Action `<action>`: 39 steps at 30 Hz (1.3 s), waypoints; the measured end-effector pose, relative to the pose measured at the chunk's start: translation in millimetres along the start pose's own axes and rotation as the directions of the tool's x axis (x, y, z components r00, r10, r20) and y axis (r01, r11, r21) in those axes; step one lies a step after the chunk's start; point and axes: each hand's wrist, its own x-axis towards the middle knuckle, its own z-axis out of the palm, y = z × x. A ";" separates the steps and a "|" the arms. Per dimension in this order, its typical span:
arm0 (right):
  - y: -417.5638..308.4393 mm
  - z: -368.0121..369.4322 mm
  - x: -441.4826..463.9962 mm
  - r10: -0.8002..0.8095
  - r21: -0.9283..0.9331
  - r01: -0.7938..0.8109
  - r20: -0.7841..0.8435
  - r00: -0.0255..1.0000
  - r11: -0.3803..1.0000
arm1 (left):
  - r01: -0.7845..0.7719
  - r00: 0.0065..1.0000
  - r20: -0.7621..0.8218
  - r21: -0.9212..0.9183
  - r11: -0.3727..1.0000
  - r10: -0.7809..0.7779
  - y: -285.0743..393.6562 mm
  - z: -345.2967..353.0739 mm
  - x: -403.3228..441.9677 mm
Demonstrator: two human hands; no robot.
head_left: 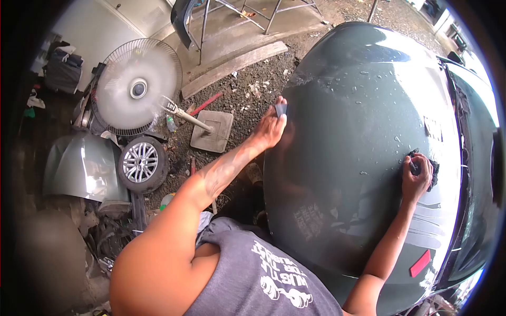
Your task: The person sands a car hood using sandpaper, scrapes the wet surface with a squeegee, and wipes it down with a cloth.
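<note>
A dark green car hood [332,152] with water drops on it lies in front of me. At its left edge my left hand [270,129] is closed on a small grey piece that looks like sandpaper [281,109], which touches the hood. My right hand [416,178] grips a bunched black cloth [434,175] on the hood's right side, near the windshield. Wet streaks run on the paint below that hand. A flat red piece [420,263] rests on the hood at the lower right.
Left of me a pedestal fan [138,88] stands with blurred blades, its base [212,131] on gravel. A wheel [141,164] and a silver body panel [87,166] are at the left. A metal stand [237,13] is at the top.
</note>
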 end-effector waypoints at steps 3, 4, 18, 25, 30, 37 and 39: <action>4.0 6.9 2.5 -0.029 -0.005 0.029 -0.017 0.999 1.000 | 0.205 0.978 0.080 -0.274 0.940 -0.191 69.8 -34.0 -64.1; 1.5 5.2 2.9 -0.003 0.003 0.003 -0.014 1.000 1.000 | 0.218 0.975 0.098 -0.255 0.942 -0.199 78.5 -38.4 -76.3; 3.4 0.8 1.2 0.021 -0.023 -0.021 0.010 1.000 1.000 | 0.068 0.997 -0.024 -0.253 0.965 -0.076 57.5 -27.0 -17.9; 8.0 6.6 -0.2 0.005 -0.009 -0.005 -0.014 1.000 1.000 | 0.189 0.982 0.054 -0.300 0.935 -0.181 94.5 -29.5 -55.2; 2.1 4.0 3.4 0.020 0.007 -0.020 -0.011 1.000 1.000 | 0.064 0.993 -0.086 -0.182 0.981 -0.080 17.4 -2.7 52.7; 1.9 3.5 1.9 0.004 0.017 -0.004 -0.016 1.000 1.000 | 0.061 0.997 0.049 -0.236 0.970 -0.051 70.7 -33.2 -17.9; 0.3 2.3 2.1 0.012 0.007 -0.012 -0.010 1.000 1.000 | 0.034 0.999 0.044 -0.239 0.970 -0.024 46.7 -26.5 10.1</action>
